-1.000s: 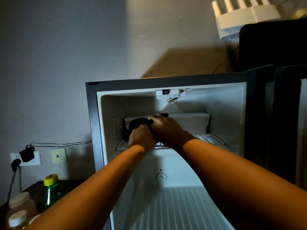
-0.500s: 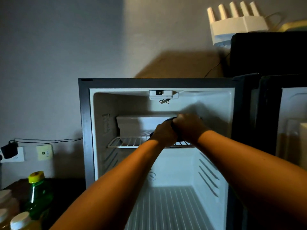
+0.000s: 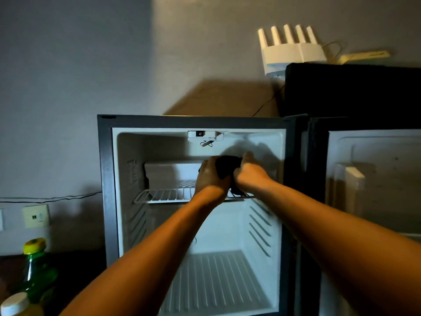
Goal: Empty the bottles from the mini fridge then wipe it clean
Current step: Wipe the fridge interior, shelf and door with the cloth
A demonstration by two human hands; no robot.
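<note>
The mini fridge (image 3: 107, 179) stands open with no bottles inside; its white interior has a wire shelf (image 3: 164, 196) and a ribbed floor. Both my arms reach into the upper compartment. My left hand (image 3: 210, 176) and my right hand (image 3: 249, 173) together grip a dark cloth (image 3: 227, 166), pressed against the back wall above the shelf, right of the white cooling box (image 3: 170, 175). A green bottle with a yellow cap (image 3: 35, 267) and a white-capped bottle (image 3: 16, 304) stand outside at the lower left.
The fridge door (image 3: 373, 190) hangs open to the right. A white router (image 3: 289, 51) and a black appliance (image 3: 350, 90) sit above the fridge. A wall socket (image 3: 36, 216) and a cable (image 3: 50, 197) are on the left wall.
Both hands slid the cloth from the left side of the upper compartment across to the right, and the view shifted a little.
</note>
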